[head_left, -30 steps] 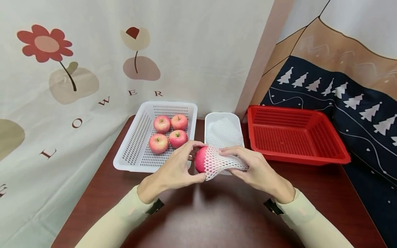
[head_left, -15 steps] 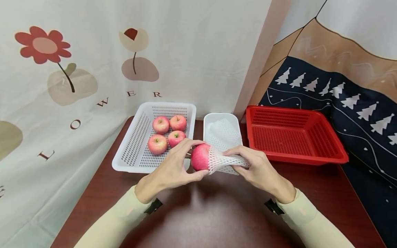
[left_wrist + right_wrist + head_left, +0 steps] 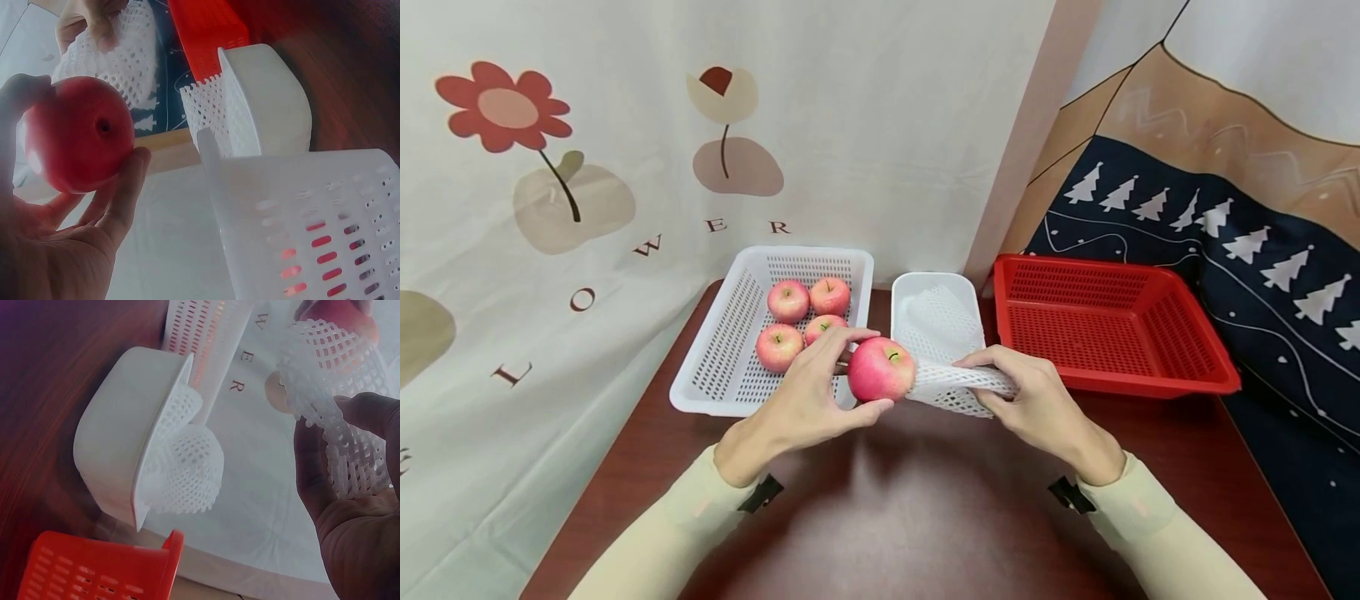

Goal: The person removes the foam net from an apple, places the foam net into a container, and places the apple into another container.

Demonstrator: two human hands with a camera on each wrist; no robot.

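Observation:
My left hand [image 3: 808,392] grips a red apple [image 3: 880,369] between thumb and fingers, its stem showing in the head view. To its right, my right hand [image 3: 1037,404] pinches a white foam net sleeve [image 3: 958,379], which is bunched and narrowed at the fingers. The sleeve's left end is right at the apple's side in the head view. In the left wrist view the apple [image 3: 81,134] shows bare, with the sleeve [image 3: 119,56] behind it. The right wrist view has the sleeve [image 3: 337,400] between thumb and fingers, overlapping the apple at the top.
A white basket [image 3: 700,379] with several apples [image 3: 779,347] stands at the left. Behind my hands is a small white tub [image 3: 917,283] with more foam nets [image 3: 936,321]. A red basket [image 3: 1075,379] stands at the right. All are on the brown table [image 3: 917,517], before a printed curtain.
The apple has come out of the net sleeve and turned so its stem shows. My left hand has shifted slightly left with it, while my right hand has drawn the sleeve a little right.

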